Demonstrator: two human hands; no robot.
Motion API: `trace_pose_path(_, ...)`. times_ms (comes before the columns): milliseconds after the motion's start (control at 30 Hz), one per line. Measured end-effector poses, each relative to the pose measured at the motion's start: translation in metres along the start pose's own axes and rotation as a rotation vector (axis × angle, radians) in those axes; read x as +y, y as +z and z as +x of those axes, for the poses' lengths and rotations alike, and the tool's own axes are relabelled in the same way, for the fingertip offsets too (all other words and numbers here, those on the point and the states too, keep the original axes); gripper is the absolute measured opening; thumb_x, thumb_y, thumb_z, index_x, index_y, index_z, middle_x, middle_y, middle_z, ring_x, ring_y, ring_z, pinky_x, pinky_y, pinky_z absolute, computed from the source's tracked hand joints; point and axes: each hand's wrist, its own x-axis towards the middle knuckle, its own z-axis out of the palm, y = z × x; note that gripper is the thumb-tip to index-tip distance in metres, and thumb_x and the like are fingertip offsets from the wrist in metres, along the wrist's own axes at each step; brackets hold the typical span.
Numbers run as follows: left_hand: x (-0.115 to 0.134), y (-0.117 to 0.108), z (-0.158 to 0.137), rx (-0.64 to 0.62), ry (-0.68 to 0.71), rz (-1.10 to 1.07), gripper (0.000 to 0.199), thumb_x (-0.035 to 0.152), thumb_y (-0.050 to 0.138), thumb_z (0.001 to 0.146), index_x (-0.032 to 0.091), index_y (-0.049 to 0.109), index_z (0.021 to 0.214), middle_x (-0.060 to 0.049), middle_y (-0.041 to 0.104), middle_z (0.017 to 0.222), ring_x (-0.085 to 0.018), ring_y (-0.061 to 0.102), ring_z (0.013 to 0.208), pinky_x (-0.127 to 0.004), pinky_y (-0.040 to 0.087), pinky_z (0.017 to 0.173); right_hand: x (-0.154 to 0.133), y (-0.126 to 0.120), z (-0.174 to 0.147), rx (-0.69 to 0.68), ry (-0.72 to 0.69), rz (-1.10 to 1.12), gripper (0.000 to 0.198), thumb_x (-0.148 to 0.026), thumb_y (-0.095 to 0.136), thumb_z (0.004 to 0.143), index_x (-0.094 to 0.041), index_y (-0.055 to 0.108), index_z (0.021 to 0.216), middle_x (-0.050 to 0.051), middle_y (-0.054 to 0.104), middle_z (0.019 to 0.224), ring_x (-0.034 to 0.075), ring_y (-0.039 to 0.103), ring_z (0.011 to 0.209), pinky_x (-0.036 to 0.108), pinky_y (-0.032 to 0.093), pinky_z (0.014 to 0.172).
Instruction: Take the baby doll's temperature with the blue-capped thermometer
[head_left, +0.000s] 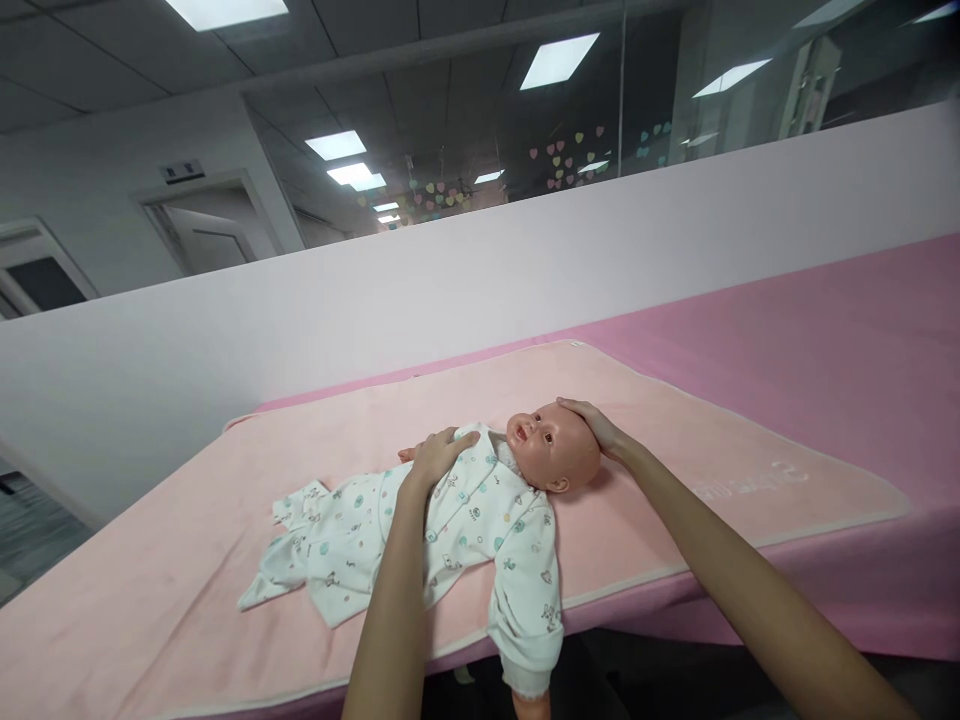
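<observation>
A baby doll (555, 450) lies on its back in a white printed outfit (469, 510), its head to the right. My left hand (439, 455) rests on the doll's chest, thumb spread apart from the other fingers; some fingertips are hidden at the far side. Against the crown of the doll's head lies my right hand (596, 425), fingers stretched over the top and the palm out of sight. The doll's near sleeve (529, 590) hangs past the padded edge, with a bit of the doll's hand (531, 706) below the cuff. The trouser legs (289, 550) lie flat to the left.
Beneath the doll a peach blanket (660, 530) with a pale border covers a pink padded surface (840, 350). A low white wall (450, 290) runs along the back, with glass panels (480, 130) above it. The near edge drops to a dark area below.
</observation>
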Motion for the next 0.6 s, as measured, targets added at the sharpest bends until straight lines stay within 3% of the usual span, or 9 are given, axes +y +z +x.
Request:
trace_pose_path(233,-0.006,0.004,0.005,0.017,0.013,-0.042,0.042,0.053,0.038,0.078,0.022,0.063,0.091,-0.006,0.065,0.100,-0.029,0.052,0.101,-0.045,0.030,0.093,-0.003,0.002,-0.001,0.031,-0.024,0.004,0.036,-0.047,0.053,0.074,-0.015,0.068,0.082,0.008,0.070,0.081,0.027,0.063,0.082,0.037,0.046,0.079)
trace_pose_path(367,-0.006,0.003,0.006,0.128,0.103,-0.433,0.040,0.047,0.049,0.074,0.018,0.061,0.100,-0.008,0.059,0.112,-0.024,0.053,0.101,-0.034,0.037,0.089,-0.002,0.003,-0.001,-0.026,0.020,0.005,0.040,-0.050,0.050,0.075,-0.016,0.067,0.084,0.009,0.070,0.086,0.027,0.063,0.085,0.036,0.046,0.080)
trace_pose_path(433,-0.001,0.001,0.004,0.150,0.178,-0.649,0.040,0.047,0.050,0.073,0.016,0.061,0.095,-0.009,0.061,0.105,-0.021,0.055,0.093,-0.029,0.041,0.082,-0.002,0.004,0.000,-0.057,0.046,0.017,0.043,-0.053,0.048,0.075,-0.015,0.067,0.084,0.010,0.070,0.088,0.027,0.063,0.086,0.036,0.046,0.080)
trace_pose_path(500,0.006,0.002,0.000,0.074,0.246,-0.727,0.036,0.046,0.053,0.072,0.014,0.062,0.086,-0.008,0.063,0.089,-0.018,0.056,0.080,-0.026,0.042,0.074,-0.002,0.005,0.000,-0.067,0.054,0.024,0.044,-0.054,0.048,0.075,-0.015,0.067,0.083,0.010,0.069,0.088,0.027,0.063,0.087,0.036,0.046,0.081)
trace_pose_path(600,0.019,0.006,-0.008,-0.156,0.331,-0.511,0.032,0.044,0.064,0.063,0.015,0.063,0.077,-0.003,0.059,0.070,-0.014,0.052,0.066,-0.023,0.039,0.061,-0.004,0.006,0.001,-0.047,0.025,0.028,0.042,-0.052,0.050,0.075,-0.014,0.067,0.081,0.010,0.070,0.086,0.026,0.063,0.085,0.036,0.046,0.082)
